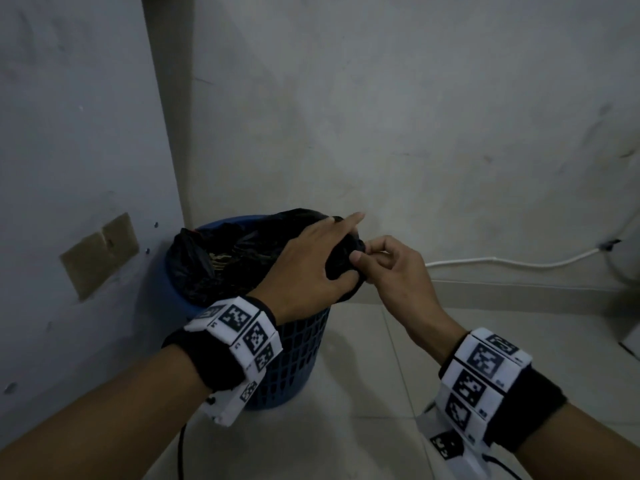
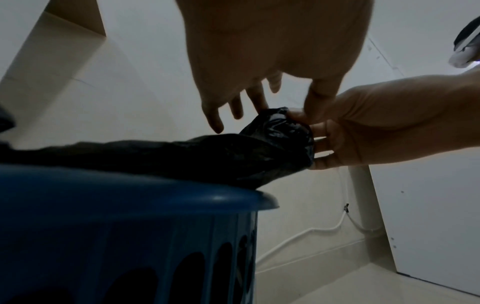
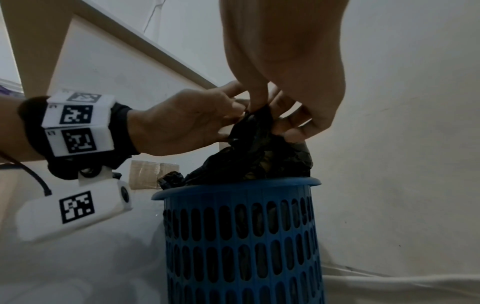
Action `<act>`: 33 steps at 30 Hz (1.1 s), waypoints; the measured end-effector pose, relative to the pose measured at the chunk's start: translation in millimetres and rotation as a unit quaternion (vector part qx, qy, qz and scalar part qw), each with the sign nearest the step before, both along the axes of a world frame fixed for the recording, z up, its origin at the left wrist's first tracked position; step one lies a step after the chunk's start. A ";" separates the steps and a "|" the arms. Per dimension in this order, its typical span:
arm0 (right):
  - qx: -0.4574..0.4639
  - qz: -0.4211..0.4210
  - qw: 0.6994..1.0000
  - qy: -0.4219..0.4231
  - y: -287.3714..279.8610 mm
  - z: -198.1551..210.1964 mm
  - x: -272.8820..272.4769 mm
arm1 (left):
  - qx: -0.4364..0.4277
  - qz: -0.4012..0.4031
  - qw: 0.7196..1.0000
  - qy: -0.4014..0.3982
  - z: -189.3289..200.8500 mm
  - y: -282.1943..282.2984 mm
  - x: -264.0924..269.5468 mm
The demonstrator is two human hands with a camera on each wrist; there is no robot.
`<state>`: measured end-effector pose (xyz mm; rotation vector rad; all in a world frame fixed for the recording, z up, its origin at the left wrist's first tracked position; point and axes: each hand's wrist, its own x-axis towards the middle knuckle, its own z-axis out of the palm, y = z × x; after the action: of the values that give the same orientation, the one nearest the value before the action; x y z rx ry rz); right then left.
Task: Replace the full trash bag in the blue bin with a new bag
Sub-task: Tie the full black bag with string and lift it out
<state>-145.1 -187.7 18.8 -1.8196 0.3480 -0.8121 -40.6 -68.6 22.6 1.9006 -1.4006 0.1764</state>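
Both hands are at the right side of the blue bin [image 1: 294, 344], working a gathered bunch of the black trash bag [image 1: 221, 265]. The left hand [image 1: 311, 261] clenches that bunch from above, index finger stretched out past it. The right hand [image 1: 391, 265] pinches the tip of the same bunch between thumb and fingertips, right against the left hand's grip. The bag sits in the bin, its left edge draped over the rim [image 3: 233, 186], the bunch lifted above it.

The left hand covers most of the bunch in the head view, and the bag's contents are too dark to make out.

The bin stands on the tiled floor [image 1: 363, 393] in a corner, wall [image 1: 86, 133] close on its left and behind; open floor lies to the right, with a white cable [image 1: 512, 263] along the baseboard.
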 end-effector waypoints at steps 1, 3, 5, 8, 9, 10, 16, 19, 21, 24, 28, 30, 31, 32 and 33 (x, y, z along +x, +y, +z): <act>-0.005 0.006 1.000 -0.003 -0.9 2.2 -2.3 | 0.003 -0.001 1.000 -0.003 0.5 -2.2 -1.0; -0.014 0.003 1.000 -0.004 -4.2 4.7 -5.8 | -0.001 0.014 1.000 0.000 -0.9 -5.3 -1.1; -0.016 -0.004 1.000 0.009 -6.8 5.5 -8.3 | -0.013 0.026 0.999 0.014 -3.3 -7.2 1.3; -0.026 -0.017 0.998 0.050 -6.9 2.1 -9.8 | -0.030 0.023 0.999 0.037 -4.5 -9.1 0.4; -0.032 -0.022 0.998 0.057 -7.5 0.5 -9.7 | -0.037 0.017 0.999 0.036 -4.1 -9.7 -2.0; -0.038 -0.028 0.997 0.058 -8.2 -1.0 -9.5 | -0.043 0.009 0.998 0.033 -3.7 -10.1 -4.6; -0.071 -0.050 0.996 0.036 -10.3 -3.3 -10.1 | -0.069 -0.016 0.996 0.048 -3.2 -8.8 -9.4; -0.083 -0.018 0.996 0.029 -5.4 -4.2 -12.1 | -0.099 -0.001 0.992 0.076 -1.5 -7.4 -6.7; -0.074 0.001 0.997 0.025 -3.1 -5.1 -13.3 | -0.108 0.002 0.990 0.095 -0.2 -6.3 -4.7; -0.062 0.014 0.997 0.051 -4.2 -4.4 -14.0 | -0.112 0.004 0.988 0.106 -1.7 -4.2 -4.4; 0.004 0.032 0.998 0.060 -4.5 -2.5 -12.2 | -0.126 0.069 0.989 0.039 -6.3 -3.4 -6.9; -0.006 0.027 0.998 0.064 -3.1 -2.4 -10.6 | -0.155 0.115 0.981 -0.009 -5.5 -0.8 -11.1; -0.017 0.025 0.998 0.064 -1.7 -2.3 -9.9 | -0.167 0.130 0.977 -0.016 -4.3 0.8 -13.3; -0.028 0.025 0.998 0.059 -0.5 -2.2 -8.8 | -0.168 0.136 0.976 -0.004 -3.5 1.5 -15.3; -0.036 0.026 0.998 0.051 1.3 -1.8 -7.8 | -0.155 0.137 0.978 0.016 -3.2 1.7 -16.3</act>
<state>-152.9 -186.3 17.0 -1.9334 0.3392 -0.7056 -56.9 -66.9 19.4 1.8135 -1.0155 0.4679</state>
